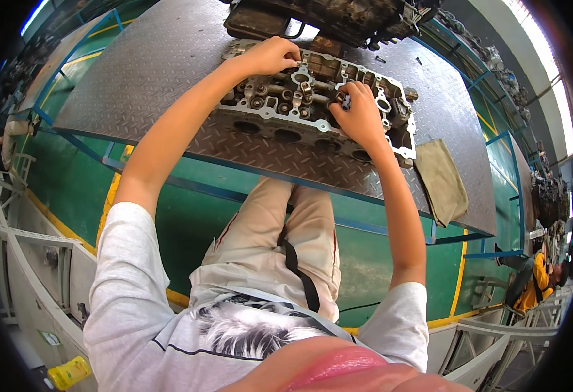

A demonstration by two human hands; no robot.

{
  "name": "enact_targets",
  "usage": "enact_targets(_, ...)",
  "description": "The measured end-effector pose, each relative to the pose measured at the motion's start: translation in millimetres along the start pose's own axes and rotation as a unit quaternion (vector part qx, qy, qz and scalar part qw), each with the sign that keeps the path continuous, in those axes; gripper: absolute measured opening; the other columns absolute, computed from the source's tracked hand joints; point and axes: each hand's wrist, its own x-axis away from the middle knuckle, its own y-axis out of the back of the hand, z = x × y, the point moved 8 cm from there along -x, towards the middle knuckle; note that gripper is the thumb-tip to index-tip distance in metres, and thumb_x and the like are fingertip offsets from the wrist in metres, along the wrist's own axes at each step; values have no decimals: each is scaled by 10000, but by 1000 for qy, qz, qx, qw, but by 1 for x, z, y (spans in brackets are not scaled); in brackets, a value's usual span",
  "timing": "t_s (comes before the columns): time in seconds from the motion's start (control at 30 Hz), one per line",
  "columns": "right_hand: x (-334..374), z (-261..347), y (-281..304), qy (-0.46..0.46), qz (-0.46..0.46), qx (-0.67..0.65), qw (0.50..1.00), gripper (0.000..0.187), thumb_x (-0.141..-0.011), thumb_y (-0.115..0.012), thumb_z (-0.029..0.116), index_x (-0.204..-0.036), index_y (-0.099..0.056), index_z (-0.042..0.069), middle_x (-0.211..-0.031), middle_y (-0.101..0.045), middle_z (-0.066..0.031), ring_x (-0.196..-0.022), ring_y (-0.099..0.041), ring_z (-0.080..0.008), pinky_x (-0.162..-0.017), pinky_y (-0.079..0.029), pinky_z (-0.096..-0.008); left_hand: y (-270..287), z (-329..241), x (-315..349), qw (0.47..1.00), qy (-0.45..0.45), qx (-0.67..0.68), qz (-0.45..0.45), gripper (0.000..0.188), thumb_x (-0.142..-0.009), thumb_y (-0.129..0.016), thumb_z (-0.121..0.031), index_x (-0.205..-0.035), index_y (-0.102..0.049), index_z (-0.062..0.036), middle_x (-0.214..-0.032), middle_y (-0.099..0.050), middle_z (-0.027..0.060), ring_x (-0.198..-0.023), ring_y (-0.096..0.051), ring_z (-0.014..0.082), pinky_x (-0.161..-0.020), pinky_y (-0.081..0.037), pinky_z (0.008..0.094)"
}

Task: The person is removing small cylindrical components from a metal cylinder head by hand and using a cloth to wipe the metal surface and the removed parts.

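An engine cylinder head [268,113] lies across the metal-topped table in front of me, its valve gear and bores showing. My left hand [272,56] is over its far left part, fingers curled and pinched together at the far rail. Whatever those fingertips hold, if anything, is hidden. Farther right, my right hand [359,112] reaches down into the head with its fingers closed around a small shiny metal part [346,102]. Most of that part is covered by the fingers, so its kind cannot be made out. A round metal cap-like piece [306,90] stands between my hands.
A dark, greasy engine block [338,19] sits behind the head. Two small bolts [381,59] lie on the tread-plate table [162,59]. An olive cloth [444,183] hangs at the near right edge. A person in yellow [536,291] is far off at right.
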Motion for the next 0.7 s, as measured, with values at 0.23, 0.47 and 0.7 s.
enact_targets(0.23, 1, 3, 5, 13, -23, -6, 1000, 313, -734, -670, 162, -981, -608, -21, -979, -600, -170, -993, -546, -338, -891, -452, -415, 5, -2, 1, 999, -19, -28, -23, 189, -849, -671, -147, -979, -691, -11, -913, -704, 117, -862, -669, 250, -788, -515, 349)
enact_targets(0.47, 1, 1, 7, 3, -32, -12, 999, 287, -742, -661, 157, -966, -591, -9, -981, -602, -160, -992, -545, -338, -875, -448, -418, 10, 1, 2, 999, 1, -30, -31, 204, -836, -696, -198, -936, -685, -20, -883, -701, 100, -827, -660, 235, -772, -506, 342)
enact_targets(0.7, -1, -1, 10, -2, -57, -35, 998, 177, -784, -643, 144, -889, -616, 3, -912, -617, -142, -932, -567, -323, -836, -457, -410, 11, 0, -1, 999, -23, -20, -26, 213, -832, -708, -206, -927, -687, -17, -878, -698, 106, -827, -658, 233, -775, -505, 341)
